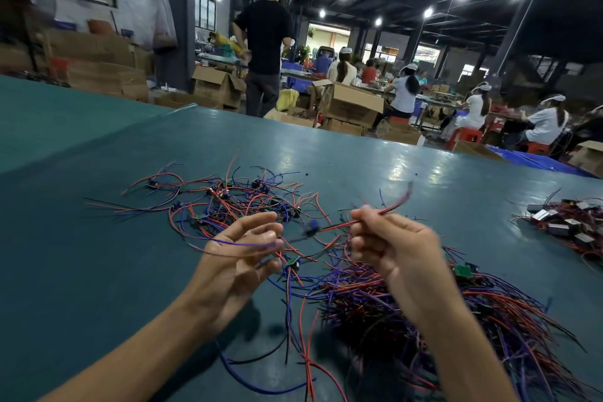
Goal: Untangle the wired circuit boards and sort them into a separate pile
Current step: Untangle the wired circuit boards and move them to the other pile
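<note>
Both hands are up over the teal worktop [98, 238], and one wired circuit board [311, 229] is strung in the air between them, blurred, a small dark-blue lump on its leads. The left hand [241, 251] has its grip pinched on the purple wire [235, 243], fingers curled round it. The right hand [391, 248] is clenched on the red wires [388, 209], whose ends whip out to the far right. The trick here, I'd say, is to draw the hands apart gently and level, letting the leads slide free rather than yanking. Other strands hang below and could drag a neighbour up with them. Look at the stock: thin red, purple and black leads, limp and springy, many ending in a tiny green board. The loose tangle [235, 202] lies just beyond the left hand. The dense pile [424, 313] sits near right, under the right forearm. Which heap is the sorted one, I cannot tell.
</note>
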{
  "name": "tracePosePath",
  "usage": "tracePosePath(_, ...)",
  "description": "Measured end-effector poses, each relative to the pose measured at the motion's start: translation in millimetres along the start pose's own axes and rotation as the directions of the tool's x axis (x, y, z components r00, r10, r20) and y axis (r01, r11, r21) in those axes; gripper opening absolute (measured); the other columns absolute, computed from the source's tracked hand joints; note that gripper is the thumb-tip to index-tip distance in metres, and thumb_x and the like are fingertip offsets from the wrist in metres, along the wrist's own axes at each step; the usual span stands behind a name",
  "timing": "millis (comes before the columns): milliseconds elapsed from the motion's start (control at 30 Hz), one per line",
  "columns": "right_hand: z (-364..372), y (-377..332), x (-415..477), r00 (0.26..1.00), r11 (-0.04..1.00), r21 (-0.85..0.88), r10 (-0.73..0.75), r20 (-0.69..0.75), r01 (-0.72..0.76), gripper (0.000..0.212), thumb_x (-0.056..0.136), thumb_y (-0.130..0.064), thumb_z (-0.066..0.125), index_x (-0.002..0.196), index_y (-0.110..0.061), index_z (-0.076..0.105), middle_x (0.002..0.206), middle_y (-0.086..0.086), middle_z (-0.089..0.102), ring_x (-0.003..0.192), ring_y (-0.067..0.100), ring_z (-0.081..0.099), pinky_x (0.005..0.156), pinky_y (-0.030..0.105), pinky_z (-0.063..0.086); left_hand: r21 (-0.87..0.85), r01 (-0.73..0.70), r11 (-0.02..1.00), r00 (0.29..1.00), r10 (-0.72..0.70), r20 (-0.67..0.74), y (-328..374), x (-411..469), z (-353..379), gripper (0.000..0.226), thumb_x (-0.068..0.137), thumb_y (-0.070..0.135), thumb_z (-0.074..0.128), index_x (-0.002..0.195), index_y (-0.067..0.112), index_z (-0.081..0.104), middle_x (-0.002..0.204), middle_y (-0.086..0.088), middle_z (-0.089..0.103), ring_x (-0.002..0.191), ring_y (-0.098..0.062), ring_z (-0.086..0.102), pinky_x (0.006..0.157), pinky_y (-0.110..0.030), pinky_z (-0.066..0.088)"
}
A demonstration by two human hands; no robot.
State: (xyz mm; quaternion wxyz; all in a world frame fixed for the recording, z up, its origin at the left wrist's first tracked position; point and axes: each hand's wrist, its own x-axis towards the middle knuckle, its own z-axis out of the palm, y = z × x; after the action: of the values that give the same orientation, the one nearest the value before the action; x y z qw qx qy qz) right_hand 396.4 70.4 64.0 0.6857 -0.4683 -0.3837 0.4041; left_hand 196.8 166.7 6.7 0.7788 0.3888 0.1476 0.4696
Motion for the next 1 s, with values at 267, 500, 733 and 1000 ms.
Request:
tracePosePath(267, -107.6, -44.1, -35.7, 0.856, 0.941, -0.232, 0.099, -0.507, -0.247, 0.023, 0.091, -0.009, 0.07, 0.095, 0.013, 0.065, 0.057, 0.011, 0.068, 0.043, 0.015, 0.064, 0.041, 0.025, 0.055, 0.37, -0.075, 0.926, 0.977, 0.142, -0.156, -2.0, 18.3, -32.6, 0.012, 0.093, 0.001, 0.064, 0.101, 0.005, 0.071, 0.084, -0.016, 0.073, 0.07, -0.022, 0.072, 0.06, -0.027, 0.059)
tracePosePath(500, -123.9, -40.6, -47.6, 0.679, 0.828, -0.339, 0.067, -0.731, -0.447, 0.04, 0.095, -0.03, 0.068, 0.084, 0.008, 0.063, 0.068, 0.02, 0.062, 0.047, 0.029, 0.059, 0.039, 0.034, 0.053, 0.968, -0.169, 0.185, 0.965, 0.228, 0.125, -33.8, 32.6, -26.2, 0.027, 0.083, 0.053, 0.076, 0.092, 0.027, 0.071, 0.082, 0.01, 0.066, 0.076, -0.003, 0.061, 0.069, -0.017, 0.046)
tracePosePath(733, -16.0, -29.0, -15.8, 0.713, 0.401, -0.916, -0.639, -0.29, -0.013, 0.063, 0.091, -0.059, 0.049, 0.053, -0.008, 0.051, 0.042, 0.002, 0.045, 0.045, 0.026, 0.046, 0.05, 0.033, 0.041, 0.997, -0.046, 0.058, 0.977, 0.211, 0.033, -48.2, 46.6, -19.7, 0.02, 0.085, 0.044, 0.072, 0.087, 0.025, 0.076, 0.082, 0.013, 0.068, 0.082, -0.008, 0.064, 0.071, -0.023, 0.046)
tracePosePath(1000, 54.0, -5.1, 71.9, 0.954, 0.465, -0.884, 0.287, 0.091, -0.055, 0.037, 0.098, -0.036, 0.064, 0.093, 0.0, 0.071, 0.065, 0.008, 0.07, 0.05, 0.02, 0.065, 0.044, 0.028, 0.052, 0.155, 0.141, 0.978, 0.979, -0.114, -0.171, -13.4, 51.0, -29.3, 0.021, 0.09, 0.03, 0.069, 0.096, 0.01, 0.073, 0.078, -0.006, 0.07, 0.055, -0.009, 0.057, 0.047, -0.018, 0.041)
